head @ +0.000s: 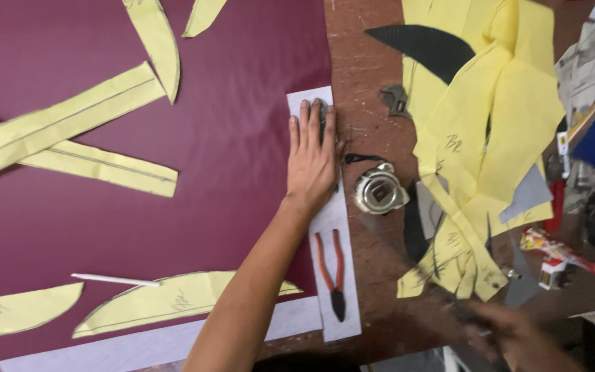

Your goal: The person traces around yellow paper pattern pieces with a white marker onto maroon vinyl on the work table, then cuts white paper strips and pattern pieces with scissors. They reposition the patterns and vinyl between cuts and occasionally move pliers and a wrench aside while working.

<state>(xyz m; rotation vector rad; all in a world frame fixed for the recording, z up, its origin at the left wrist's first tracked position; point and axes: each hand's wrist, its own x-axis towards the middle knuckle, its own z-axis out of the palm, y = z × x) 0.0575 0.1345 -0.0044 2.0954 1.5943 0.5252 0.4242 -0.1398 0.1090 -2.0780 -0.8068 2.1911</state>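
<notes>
Along the right edge of the maroon sheet (228, 172), a long white strip (342, 303), pinned near its far end under the left hand (311, 162). Palm down, fingers straight and close together, thumb out toward the bare bench (366, 62); closed on nothing, merely pressing flat. Forearm stretched in from the near edge, wrist straight.

On the near end of the strip, orange-handled pliers (332, 272), jaws toward the near edge. Just right of the hand, a round metal tape measure (379, 191); beyond it, toward the right edge, a heap of yellow paper patterns (490, 138) with a black curved piece (425, 45) at the far side. Over the sheet, more yellow pattern pieces (70, 124) and a thin white stick (115, 280).

At the near right corner, the right hand (511, 334), too blurred to tell whether loose or grasping something.

Likely risk: strip creeping or skewing off the sheet's edge with any easing of the palm or a nudge to the pliers.
</notes>
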